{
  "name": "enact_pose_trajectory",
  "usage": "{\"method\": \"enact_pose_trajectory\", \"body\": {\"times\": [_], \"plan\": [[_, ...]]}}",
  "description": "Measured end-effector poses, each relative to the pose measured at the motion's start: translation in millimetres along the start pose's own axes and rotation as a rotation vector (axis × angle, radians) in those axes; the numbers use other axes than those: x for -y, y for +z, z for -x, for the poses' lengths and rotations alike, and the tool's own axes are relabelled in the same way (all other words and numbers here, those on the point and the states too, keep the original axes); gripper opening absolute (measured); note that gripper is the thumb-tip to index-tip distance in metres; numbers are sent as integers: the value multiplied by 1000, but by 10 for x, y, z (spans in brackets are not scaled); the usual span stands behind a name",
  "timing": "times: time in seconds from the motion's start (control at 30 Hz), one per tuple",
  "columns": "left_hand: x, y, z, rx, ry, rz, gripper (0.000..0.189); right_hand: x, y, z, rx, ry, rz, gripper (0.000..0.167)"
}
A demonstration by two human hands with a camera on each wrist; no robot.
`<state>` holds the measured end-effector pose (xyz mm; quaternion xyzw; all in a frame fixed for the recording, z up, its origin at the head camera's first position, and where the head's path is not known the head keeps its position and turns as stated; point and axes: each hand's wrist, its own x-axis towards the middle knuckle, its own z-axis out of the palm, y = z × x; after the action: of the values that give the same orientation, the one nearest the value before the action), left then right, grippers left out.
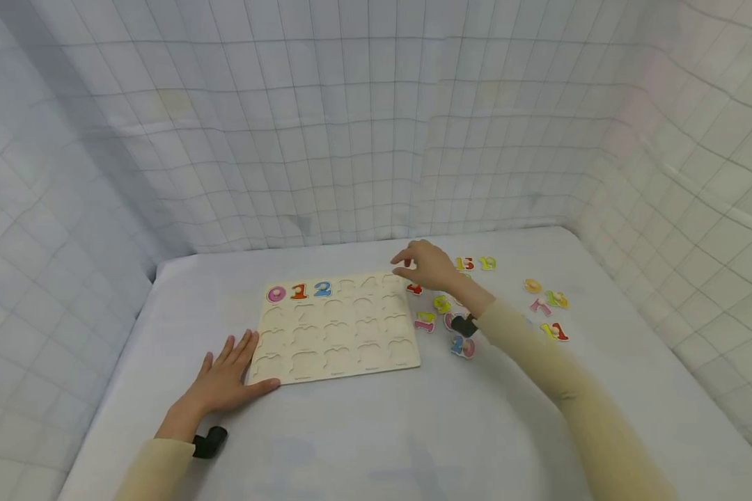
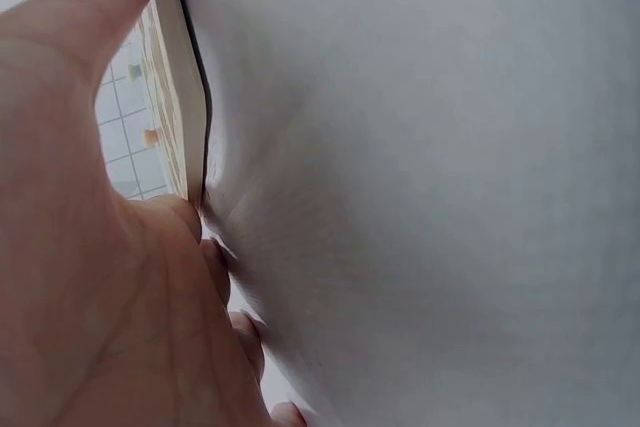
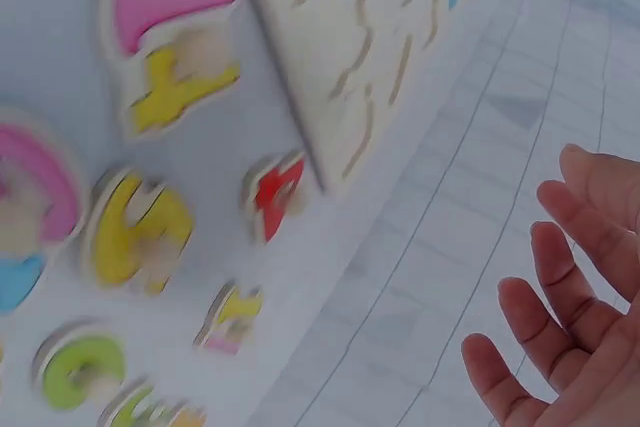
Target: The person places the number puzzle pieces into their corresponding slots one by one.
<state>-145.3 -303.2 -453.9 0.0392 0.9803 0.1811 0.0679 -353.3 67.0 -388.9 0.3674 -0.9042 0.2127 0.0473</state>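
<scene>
**Cream number board, left hand at its corner**

Head: board is flat, rectangular, left of centre on white-covered table. Pink 0, orange-red 1, blue 2 sit in top-row slots; other recesses show as cut outlines. Tiny print under slots, unreadable. Left fingers straight, touching board. Right hand above far-right corner, fingers loosely bent. Loose number pieces right of board. Grid-lined white cloth walls.

Left wrist: pale board edge against hand; two knobs beyond.

Right wrist: fingers relaxed, parted; pink-and-yellow piece beside board.
</scene>
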Motion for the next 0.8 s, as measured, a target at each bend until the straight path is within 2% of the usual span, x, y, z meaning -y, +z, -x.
{"method": "enact_pose_trajectory", "body": {"times": [0.13,0.3,0.47,0.8], "plan": [[-15,-22,13,7,-2,-1,108,-361,-221,287,-23,91,13,26],[11,13,-8,-2,2,-12,108,-761,-368,560,-59,215,34,27],[49,7,0,-6,-8,-13,108,-973,-355,616,-59,296,27,25],[8,2,4,-9,-3,-2,107,-1202,-180,646,34,418,-49,23]]}}
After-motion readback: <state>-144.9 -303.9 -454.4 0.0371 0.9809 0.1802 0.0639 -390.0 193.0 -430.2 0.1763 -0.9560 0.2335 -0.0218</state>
